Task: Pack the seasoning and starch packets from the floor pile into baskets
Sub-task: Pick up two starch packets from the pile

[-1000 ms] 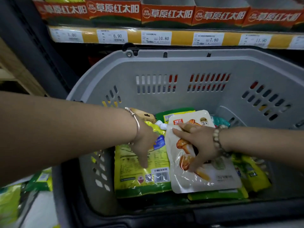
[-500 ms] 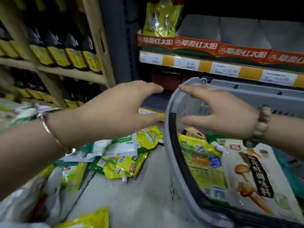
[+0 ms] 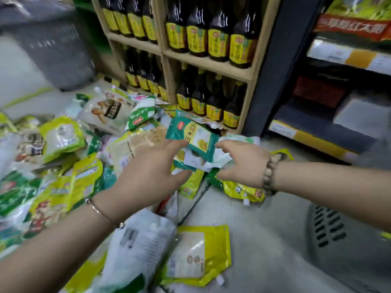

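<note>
Both hands have moved away from the grey basket (image 3: 338,240), which now sits at the near right edge, and out over the pile of packets (image 3: 63,144) on the floor (image 3: 264,218). The bottles have come into the middle of the view.

From the head camera, the left hand (image 3: 152,176) reaches to the far side with its grip spread wide. Its fingertips are at the near left edge of a teal corn starch packet (image 3: 190,136). The picture is blurry, so I cannot tell if they touch it. The right hand (image 3: 243,163) is just to the right, and its grip is spread too, with the fingers pointing left at the same packet. Neither hand pinches anything.

The teal corn starch packet lies tilted on top of the pile, between the two hands and a bit farther away. A crumpled white packet (image 3: 203,161) lies under its near edge.

The pile covers the left half of the floor. A mushroom packet (image 3: 105,108) lies at its far side. A yellow-green packet (image 3: 201,256) and a big white packet (image 3: 143,240) lie near, under the left arm.

A thin bangle (image 3: 101,212) is on the left wrist, and a bead bracelet (image 3: 269,172) is on the right wrist. A second grey basket (image 3: 59,51) stands far left. A wooden shelf (image 3: 249,72) at the far side holds rows of dark bottles (image 3: 218,39) with yellow labels.
</note>
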`<state>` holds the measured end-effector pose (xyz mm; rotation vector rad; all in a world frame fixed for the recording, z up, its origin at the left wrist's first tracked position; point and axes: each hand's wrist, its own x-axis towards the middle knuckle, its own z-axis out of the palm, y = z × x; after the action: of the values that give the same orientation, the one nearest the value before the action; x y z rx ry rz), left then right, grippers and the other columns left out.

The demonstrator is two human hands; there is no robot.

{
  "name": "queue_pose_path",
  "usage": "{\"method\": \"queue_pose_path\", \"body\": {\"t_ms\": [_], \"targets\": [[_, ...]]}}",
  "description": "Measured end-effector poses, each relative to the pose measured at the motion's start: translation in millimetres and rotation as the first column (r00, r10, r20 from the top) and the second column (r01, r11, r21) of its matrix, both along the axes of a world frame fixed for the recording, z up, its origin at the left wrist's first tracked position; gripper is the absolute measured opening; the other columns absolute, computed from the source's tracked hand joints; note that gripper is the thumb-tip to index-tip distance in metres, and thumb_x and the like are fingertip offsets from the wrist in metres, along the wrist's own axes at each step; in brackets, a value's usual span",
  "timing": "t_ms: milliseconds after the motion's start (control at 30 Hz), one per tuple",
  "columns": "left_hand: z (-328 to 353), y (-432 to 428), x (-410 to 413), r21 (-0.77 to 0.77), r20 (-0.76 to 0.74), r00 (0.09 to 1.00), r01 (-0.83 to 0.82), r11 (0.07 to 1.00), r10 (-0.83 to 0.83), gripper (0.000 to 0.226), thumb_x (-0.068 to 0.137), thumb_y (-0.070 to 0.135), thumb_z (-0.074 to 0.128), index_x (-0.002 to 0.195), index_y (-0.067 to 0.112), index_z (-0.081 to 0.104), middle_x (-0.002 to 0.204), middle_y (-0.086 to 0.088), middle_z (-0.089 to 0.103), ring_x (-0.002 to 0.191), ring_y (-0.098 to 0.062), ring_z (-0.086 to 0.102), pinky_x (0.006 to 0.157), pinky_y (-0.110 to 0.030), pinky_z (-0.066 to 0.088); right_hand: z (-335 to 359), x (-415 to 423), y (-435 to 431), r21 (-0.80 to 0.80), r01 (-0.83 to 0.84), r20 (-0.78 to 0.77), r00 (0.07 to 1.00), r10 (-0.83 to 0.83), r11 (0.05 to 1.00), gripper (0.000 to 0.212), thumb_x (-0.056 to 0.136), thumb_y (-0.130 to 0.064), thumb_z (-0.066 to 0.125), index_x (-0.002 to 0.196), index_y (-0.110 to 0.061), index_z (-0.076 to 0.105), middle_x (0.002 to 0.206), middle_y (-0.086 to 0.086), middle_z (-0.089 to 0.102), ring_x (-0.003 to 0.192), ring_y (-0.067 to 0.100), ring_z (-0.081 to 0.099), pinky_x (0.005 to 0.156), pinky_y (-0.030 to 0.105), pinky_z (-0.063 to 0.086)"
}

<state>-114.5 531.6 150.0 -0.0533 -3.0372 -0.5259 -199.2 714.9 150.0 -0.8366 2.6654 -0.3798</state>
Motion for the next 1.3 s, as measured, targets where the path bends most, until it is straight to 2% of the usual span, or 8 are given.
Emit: {"method": "queue_pose_path", "body": {"t_ms": [167,400,567,700,800,1033,1133,1300], "targets": [[-55,-46,52,-0.010,0.049,0.985,-0.167,0.986,0.168,0.075,0.073,0.065,0.028,0.135,0.027,0.045,0.137,0.006,0.049,0.113,-0.023,0.056,0.086,-0.033,0.045,-68,21,-61,0.024,-0.002,0.125,0.992,-0.001,1.000,0.068,0.084,-0.035,0.062,0.143,-0.019,0.032,0.143,0.007,0.040,0.128,0.023,0.042,0.099,0.029,0.038],[-137,-93,121,-0.012,0.221,0.908,-0.362,0.932,0.355,0.059,0.081,0.059,0.039,0.127,0.024,0.055,0.128,0.005,0.057,0.105,-0.022,0.062,0.080,-0.033,0.049,-183,80,-120,0.026,0.133,0.478,0.869,-0.129,0.991,0.075,0.080,-0.034,0.070,0.143,-0.017,0.032,0.142,0.005,0.043,0.126,0.021,0.046,0.098,0.027,0.040],[-172,-105,146,0.082,0.252,0.872,-0.451,0.889,0.419,0.054,0.084,0.049,0.050,0.133,0.026,0.047,0.134,0.008,0.049,0.111,-0.015,0.057,0.085,-0.030,0.047,-234,89,-133,0.073,0.310,0.442,0.842,-0.310,0.948,0.095,0.067,-0.051,0.078,0.143,-0.021,0.030,0.144,0.008,0.036,0.130,0.027,0.040,0.104,0.040,0.039],[-187,-104,154,0.128,0.284,0.830,-0.529,0.839,0.480,0.054,0.088,0.038,0.057,0.138,0.027,0.040,0.137,0.009,0.045,0.121,-0.013,0.048,0.092,-0.028,0.042,-248,89,-135,0.097,0.424,0.509,0.756,-0.411,0.901,0.080,0.066,-0.047,0.080,0.131,-0.013,0.049,0.136,0.008,0.046,0.124,0.028,0.046,0.101,0.038,0.041],[-198,-106,158,0.223,0.310,0.814,-0.564,0.795,0.491,0.054,0.085,0.036,0.062,0.136,0.027,0.043,0.132,0.010,0.048,0.117,-0.011,0.051,0.093,-0.031,0.044,-239,102,-136,-0.218,0.485,0.597,0.753,-0.278,0.847,0.025,0.074,-0.018,0.078,0.082,-0.013,0.055,0.090,0.006,0.051,0.090,0.018,0.051,0.069,0.029,0.038],[-185,-115,153,0.819,0.412,0.835,-0.515,0.254,0.364,0.056,0.054,0.028,0.078,0.106,0.018,0.061,0.094,0.008,0.073,0.089,-0.003,0.068,0.072,-0.014,0.051,-189,105,-134,-0.562,0.543,0.718,0.695,0.041,0.624,0.044,0.066,0.013,0.075,0.057,-0.022,0.050,0.060,-0.007,0.052,0.063,0.014,0.048,0.062,0.028,0.040],[-175,-118,151,0.851,0.355,0.867,-0.455,0.264,0.349,0.044,0.044,0.038,0.076,0.085,0.023,0.073,0.088,0.011,0.074,0.081,-0.003,0.069,0.067,-0.014,0.051,-164,107,-144,-0.622,0.555,0.744,0.640,0.194,0.553,0.046,0.064,0.017,0.072,0.054,-0.025,0.057,0.054,-0.012,0.057,0.053,0.003,0.052,0.052,0.020,0.046],[-158,-121,146,0.864,0.260,0.891,-0.387,0.322,0.373,0.046,0.050,0.036,0.077,0.093,0.019,0.069,0.091,0.012,0.074,0.085,-0.003,0.068,0.070,-0.014,0.051,-139,114,-157,-0.569,0.754,0.812,0.452,0.369,0.328,0.039,0.054,0.010,0.074,0.079,-0.014,0.057,0.067,0.000,0.068,0.061,0.013,0.065,0.056,0.027,0.056]]}}
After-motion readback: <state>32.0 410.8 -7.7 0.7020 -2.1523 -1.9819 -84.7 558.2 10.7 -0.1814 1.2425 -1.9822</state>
